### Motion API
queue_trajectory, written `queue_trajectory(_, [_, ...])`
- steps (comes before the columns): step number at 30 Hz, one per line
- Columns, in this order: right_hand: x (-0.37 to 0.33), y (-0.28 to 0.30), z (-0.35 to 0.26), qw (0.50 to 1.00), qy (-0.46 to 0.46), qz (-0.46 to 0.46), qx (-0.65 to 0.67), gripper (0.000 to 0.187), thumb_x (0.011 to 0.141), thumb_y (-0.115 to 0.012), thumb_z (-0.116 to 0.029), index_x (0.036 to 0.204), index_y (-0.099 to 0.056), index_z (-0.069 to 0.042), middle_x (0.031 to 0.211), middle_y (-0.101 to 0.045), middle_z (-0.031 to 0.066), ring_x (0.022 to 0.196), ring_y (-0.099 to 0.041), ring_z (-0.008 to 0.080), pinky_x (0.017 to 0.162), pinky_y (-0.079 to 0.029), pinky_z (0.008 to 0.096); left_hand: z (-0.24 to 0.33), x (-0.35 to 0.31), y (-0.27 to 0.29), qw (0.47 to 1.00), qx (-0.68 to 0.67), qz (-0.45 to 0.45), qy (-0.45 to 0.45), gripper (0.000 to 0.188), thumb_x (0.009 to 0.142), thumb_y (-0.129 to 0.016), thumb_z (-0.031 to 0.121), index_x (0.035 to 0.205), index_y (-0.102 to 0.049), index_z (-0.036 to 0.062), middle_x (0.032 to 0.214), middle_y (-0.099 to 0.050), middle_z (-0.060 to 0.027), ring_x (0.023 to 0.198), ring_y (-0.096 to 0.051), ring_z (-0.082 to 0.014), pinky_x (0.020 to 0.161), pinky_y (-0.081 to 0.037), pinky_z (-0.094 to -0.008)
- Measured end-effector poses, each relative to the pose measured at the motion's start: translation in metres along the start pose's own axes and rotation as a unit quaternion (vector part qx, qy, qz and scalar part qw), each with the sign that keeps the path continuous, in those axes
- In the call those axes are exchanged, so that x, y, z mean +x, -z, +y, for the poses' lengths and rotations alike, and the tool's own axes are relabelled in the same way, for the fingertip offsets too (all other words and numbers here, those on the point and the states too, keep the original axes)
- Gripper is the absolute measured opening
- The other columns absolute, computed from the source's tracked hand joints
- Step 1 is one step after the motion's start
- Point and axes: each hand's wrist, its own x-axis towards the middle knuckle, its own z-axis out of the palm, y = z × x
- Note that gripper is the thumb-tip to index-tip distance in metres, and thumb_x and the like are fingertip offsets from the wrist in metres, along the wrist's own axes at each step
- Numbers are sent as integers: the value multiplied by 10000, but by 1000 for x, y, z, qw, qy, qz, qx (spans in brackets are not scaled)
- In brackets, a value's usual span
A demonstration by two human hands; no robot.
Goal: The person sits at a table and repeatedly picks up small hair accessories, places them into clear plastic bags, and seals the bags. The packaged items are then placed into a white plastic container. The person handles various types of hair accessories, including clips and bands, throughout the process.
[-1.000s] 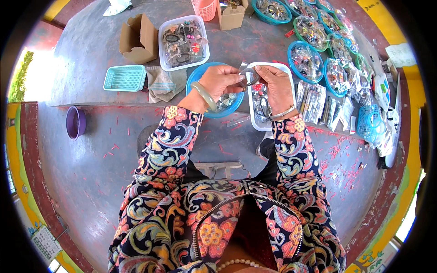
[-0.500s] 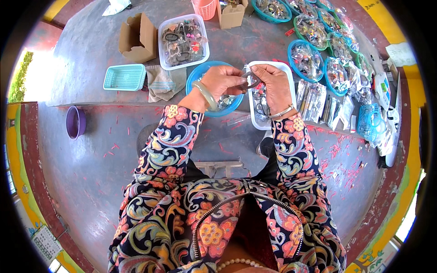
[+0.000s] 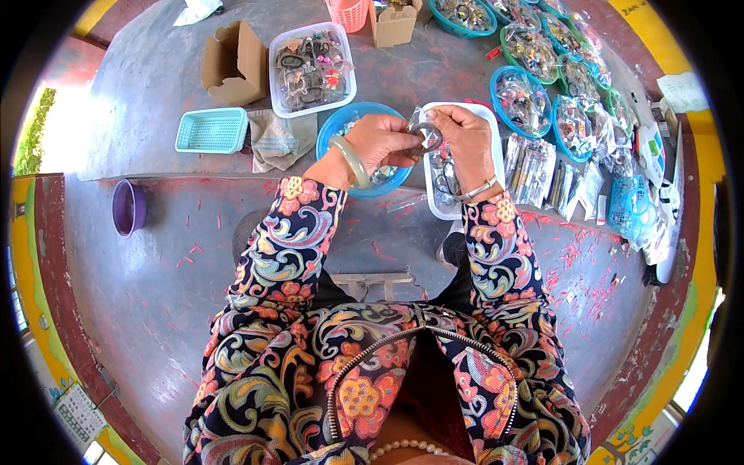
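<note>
**While both hands pinch it, the ring hangs between them**

Your left hand (image 3: 380,142) and right hand (image 3: 465,139) each grip the dark ring (image 3: 427,136) by its edges, fingertips closed on it, above the white tray (image 3: 496,124), beside the blue bowl (image 3: 341,120).

A grey concrete ledge (image 3: 155,93) carries a cardboard box (image 3: 232,63), teal basket (image 3: 211,130), folded cloth (image 3: 271,141) and blue bowls (image 3: 518,99).
</note>
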Motion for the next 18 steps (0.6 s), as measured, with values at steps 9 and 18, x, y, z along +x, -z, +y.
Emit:
queue_trajectory(9, [-3, -4, -5, 983, -126, -40, 128, 332, 789, -624, -348, 946, -577, -59, 803, -611, 8, 747, -555, 87, 674, -380, 231, 2, 4, 15, 965, -203, 137, -87, 94, 799, -615, 101, 868, -581, 46, 808, -620, -44, 636, -548, -76, 471, -339, -198])
queue_trajectory(18, [-7, -19, 5, 968, -168, -102, 158, 270, 771, -652, -306, 889, -600, -69, 782, -622, 6, 752, -571, 90, 668, -371, 231, -10, 14, 4, 952, -216, 168, -136, 147, 776, -632, 155, 901, -610, 81, 832, -623, -2, 725, -507, -83, 683, -352, -237])
